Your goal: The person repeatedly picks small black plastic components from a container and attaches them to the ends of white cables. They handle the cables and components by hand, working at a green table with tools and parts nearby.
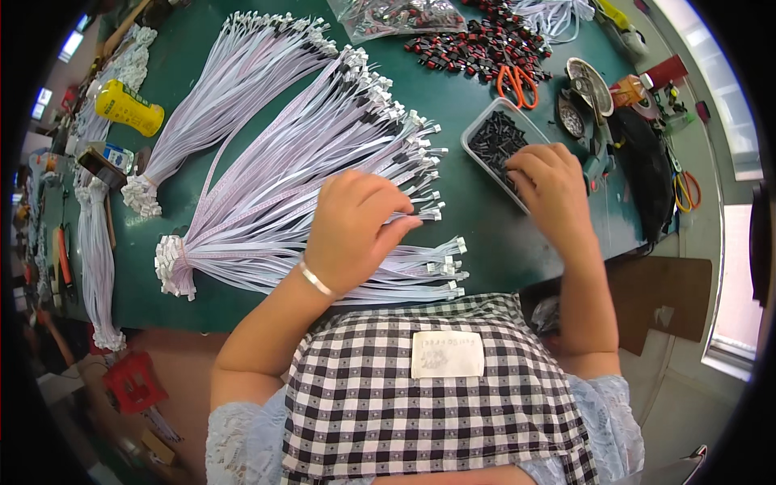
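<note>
A fanned bundle of flat white cables [267, 190] with small white connectors lies across the green table, tied together at its left end. My left hand [353, 229] is over its right part, with thumb and index finger pinched on the end of one cable. Some of the far connectors have black pieces on them. To the right stands a clear plastic box [474, 127] of small black pieces [495, 139]. My right hand [556, 192] reaches over its right side, fingers curled down among the pieces; what the fingertips hold is hidden.
A second cable bundle [234, 81] lies beyond, near a yellow bottle [129, 107]. Orange-handled scissors [517, 86] lie behind the box, by a heap of red and black parts [485, 48] and a plastic bag [396, 16]. Metal dishes [590, 85] and a black bag [643, 174] are at right.
</note>
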`<state>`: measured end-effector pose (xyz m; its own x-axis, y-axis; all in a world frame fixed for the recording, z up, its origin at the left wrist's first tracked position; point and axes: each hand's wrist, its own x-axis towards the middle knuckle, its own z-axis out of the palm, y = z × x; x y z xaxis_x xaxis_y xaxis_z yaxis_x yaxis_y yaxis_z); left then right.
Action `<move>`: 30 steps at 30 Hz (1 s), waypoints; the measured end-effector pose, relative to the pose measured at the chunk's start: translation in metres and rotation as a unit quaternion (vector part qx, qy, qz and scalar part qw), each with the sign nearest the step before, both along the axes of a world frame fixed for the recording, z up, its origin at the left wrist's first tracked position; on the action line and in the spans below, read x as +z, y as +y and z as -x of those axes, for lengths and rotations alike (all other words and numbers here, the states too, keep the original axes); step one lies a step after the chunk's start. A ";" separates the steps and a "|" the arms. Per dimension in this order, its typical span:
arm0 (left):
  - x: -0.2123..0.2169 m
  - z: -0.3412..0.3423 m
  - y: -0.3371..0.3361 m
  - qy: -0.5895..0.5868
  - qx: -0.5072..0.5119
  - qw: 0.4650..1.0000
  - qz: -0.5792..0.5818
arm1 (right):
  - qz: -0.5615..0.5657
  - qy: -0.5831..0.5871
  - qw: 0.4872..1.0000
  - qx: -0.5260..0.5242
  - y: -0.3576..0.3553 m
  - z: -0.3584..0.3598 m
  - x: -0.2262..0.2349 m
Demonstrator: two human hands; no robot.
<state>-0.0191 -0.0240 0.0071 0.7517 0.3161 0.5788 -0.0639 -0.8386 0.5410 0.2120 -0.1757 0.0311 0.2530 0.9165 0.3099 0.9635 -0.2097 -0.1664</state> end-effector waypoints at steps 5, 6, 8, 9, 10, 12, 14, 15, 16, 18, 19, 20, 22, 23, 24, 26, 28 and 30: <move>0.054 0.071 -0.028 -0.296 -0.089 0.943 -0.122 | 0.121 -0.043 0.992 -0.014 -0.014 -0.029 -0.017; 0.061 0.065 -0.027 -0.366 -0.139 0.912 -0.121 | 0.133 -0.042 0.990 -0.026 -0.020 -0.033 -0.024; 0.094 0.062 -0.038 -0.487 -0.200 0.838 -0.144 | 0.134 -0.026 0.990 -0.024 -0.014 -0.038 -0.027; 0.105 0.059 -0.044 -0.542 -0.230 0.793 -0.155 | 0.132 -0.010 0.991 -0.030 -0.011 -0.040 -0.029; 0.113 0.048 -0.054 -0.583 -0.326 0.737 -0.102 | 0.130 0.008 0.991 -0.033 -0.008 -0.039 -0.032; 0.125 0.024 -0.073 -0.635 -0.501 0.588 0.010 | 0.130 0.030 0.991 -0.018 -0.003 -0.040 -0.032; 0.118 0.061 -0.085 -0.693 -0.195 0.687 -0.100 | 0.131 0.044 0.990 -0.011 -0.005 -0.047 -0.034; 0.111 0.074 -0.088 -0.686 -0.087 0.705 -0.155 | 0.128 0.040 0.991 -0.018 -0.007 -0.048 -0.035; 0.108 0.088 -0.092 -0.673 0.024 0.708 -0.211 | 0.125 0.038 0.991 -0.018 -0.007 -0.046 -0.033; 0.107 0.098 -0.095 -0.623 0.059 0.723 -0.292 | 0.127 0.028 0.991 -0.026 -0.005 -0.049 -0.032; 0.111 0.099 -0.095 -0.596 0.036 0.738 -0.313 | 0.106 0.038 0.993 -0.026 -0.005 -0.048 -0.032; 0.116 0.095 -0.089 -0.566 -0.066 0.766 -0.298 | 0.086 0.048 0.995 -0.028 -0.005 -0.046 -0.031; 0.120 0.081 -0.077 -0.523 -0.231 0.776 -0.266 | 0.053 0.062 0.996 -0.028 -0.010 -0.044 -0.029; 0.121 0.075 -0.073 -0.513 -0.289 0.767 -0.257 | 0.047 0.052 0.998 -0.002 -0.008 -0.043 -0.031; 0.122 0.071 -0.069 -0.502 -0.347 0.753 -0.245 | 0.041 0.042 0.998 0.021 -0.009 -0.044 -0.033; 0.113 0.073 -0.059 -0.347 -0.261 0.872 -0.225 | 0.047 0.033 0.997 0.042 -0.009 -0.050 -0.035; 0.087 0.087 -0.049 -0.172 -0.153 0.955 -0.189 | 0.081 0.035 0.995 0.051 -0.005 -0.051 -0.036; 0.057 0.081 -0.035 0.004 -0.088 0.989 -0.120 | 0.063 0.030 0.997 0.045 -0.007 -0.046 -0.030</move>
<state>-0.1001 -0.0586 0.0636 0.7882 0.0332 0.6146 -0.2174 -0.9191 0.3285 0.2576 -0.1826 0.0013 0.1830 0.9669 0.1776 0.9684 -0.1462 -0.2023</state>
